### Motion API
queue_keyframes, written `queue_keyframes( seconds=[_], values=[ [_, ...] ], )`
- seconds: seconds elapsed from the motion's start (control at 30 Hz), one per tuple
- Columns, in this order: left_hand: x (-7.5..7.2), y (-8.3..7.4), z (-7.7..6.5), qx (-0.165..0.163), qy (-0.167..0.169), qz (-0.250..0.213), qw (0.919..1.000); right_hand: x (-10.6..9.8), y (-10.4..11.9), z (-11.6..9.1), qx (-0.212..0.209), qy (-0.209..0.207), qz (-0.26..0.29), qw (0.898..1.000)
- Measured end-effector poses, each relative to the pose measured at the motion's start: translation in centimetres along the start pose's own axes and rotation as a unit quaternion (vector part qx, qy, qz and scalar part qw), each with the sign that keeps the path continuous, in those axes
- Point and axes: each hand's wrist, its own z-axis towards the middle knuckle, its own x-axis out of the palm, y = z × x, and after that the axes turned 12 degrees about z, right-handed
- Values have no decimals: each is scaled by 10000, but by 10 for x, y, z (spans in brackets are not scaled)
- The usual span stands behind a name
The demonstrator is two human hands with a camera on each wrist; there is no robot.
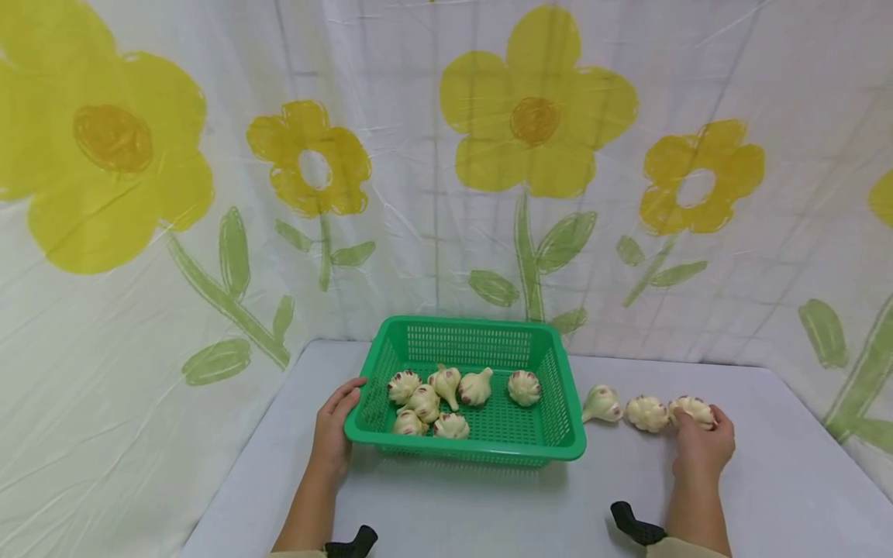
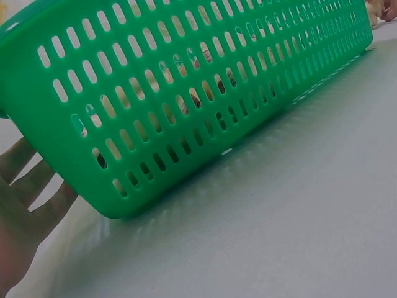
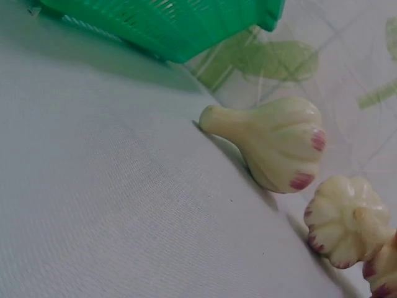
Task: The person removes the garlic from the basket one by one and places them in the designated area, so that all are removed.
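My left hand [image 1: 333, 434] is at the left end of a green plastic basket [image 1: 466, 447]. Its fingers [image 2: 31, 180] lie fairly straight against the basket's outer end wall in the left wrist view, their tips hidden. Several garlic bulbs [image 1: 423, 403] with purple marks lie in the basket, mostly toward its left half. To the right of the basket, my right hand [image 1: 703, 449] holds a garlic bulb [image 1: 691, 408] between thumb and fingers. Beside it on the table are a second garlic bulb [image 1: 646, 414] and a third garlic bulb [image 1: 603, 404], whose stem points at the basket.
A white cloth covers the table [image 1: 474, 511]. Behind it hangs a pale curtain [image 1: 412, 256] printed with yellow flowers. Black strap ends [image 1: 636, 524] show near both wrists.
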Motion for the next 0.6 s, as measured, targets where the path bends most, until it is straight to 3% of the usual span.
queue_keyframes(
  seconds=[0.6],
  values=[
    [1,-2,-2,22,4,71,10000,0,-4,3,-63,148,-255,9995]
  ],
)
